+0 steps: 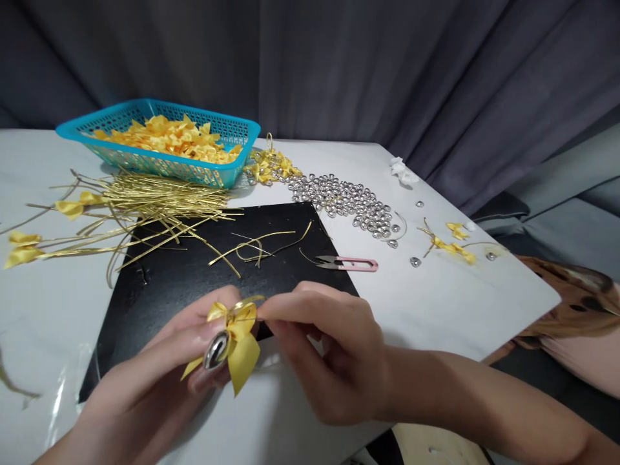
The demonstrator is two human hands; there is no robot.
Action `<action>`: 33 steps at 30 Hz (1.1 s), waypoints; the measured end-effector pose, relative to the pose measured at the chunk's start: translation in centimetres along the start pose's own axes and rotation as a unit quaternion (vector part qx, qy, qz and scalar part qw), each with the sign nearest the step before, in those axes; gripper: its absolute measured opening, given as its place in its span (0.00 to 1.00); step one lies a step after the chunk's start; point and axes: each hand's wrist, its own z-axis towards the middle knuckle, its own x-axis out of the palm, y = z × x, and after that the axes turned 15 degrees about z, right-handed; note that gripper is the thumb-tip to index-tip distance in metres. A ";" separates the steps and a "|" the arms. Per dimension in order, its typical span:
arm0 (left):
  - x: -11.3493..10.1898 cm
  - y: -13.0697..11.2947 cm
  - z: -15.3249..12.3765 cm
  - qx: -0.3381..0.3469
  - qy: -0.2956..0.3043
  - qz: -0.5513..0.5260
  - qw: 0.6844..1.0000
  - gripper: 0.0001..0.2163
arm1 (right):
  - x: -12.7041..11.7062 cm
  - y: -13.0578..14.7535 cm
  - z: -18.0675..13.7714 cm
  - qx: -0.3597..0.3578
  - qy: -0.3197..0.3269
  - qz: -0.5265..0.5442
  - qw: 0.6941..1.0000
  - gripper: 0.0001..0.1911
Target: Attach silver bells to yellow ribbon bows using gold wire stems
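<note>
My left hand (159,374) is closed, with thumb and fingers pinching a yellow ribbon bow (243,360). A shiny silver heart-shaped bead (216,351) sits at the bow, beside my left thumb. Gold cord (250,300) curves over the top of the bow. My right hand (334,349) is closed too, its thumb and forefinger pinched at the bow's right edge. A thin line runs from those fingertips across the ribbon; whether it is a needle or thread I cannot make out. Both hands are above the near edge of a black board (159,310).
A blue basket (159,161) of yellow bows stands at the back left, behind a heap of gold cords (165,197). Silver beads (339,197) lie at the back. Pink thread snips (356,263) rest across the board's right edge. Loose bows (453,248) lie right.
</note>
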 end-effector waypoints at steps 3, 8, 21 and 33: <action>0.2 -0.2 0.0 0.013 0.006 0.021 1.000 0.08 | 0.0 0.0 0.0 0.011 0.004 -0.002 1.000 0.07; -0.1 0.0 0.1 0.004 0.017 0.019 1.000 0.08 | 0.0 -0.1 0.0 0.005 0.002 -0.004 1.000 0.07; 0.0 -0.1 0.4 0.004 0.026 0.021 0.999 0.10 | 1.3 -0.1 -0.8 0.018 -0.058 0.035 0.998 0.08; 0.4 -0.3 0.0 0.008 -0.018 0.040 0.999 0.11 | 1.2 0.1 -0.9 0.017 -0.068 0.026 0.997 0.07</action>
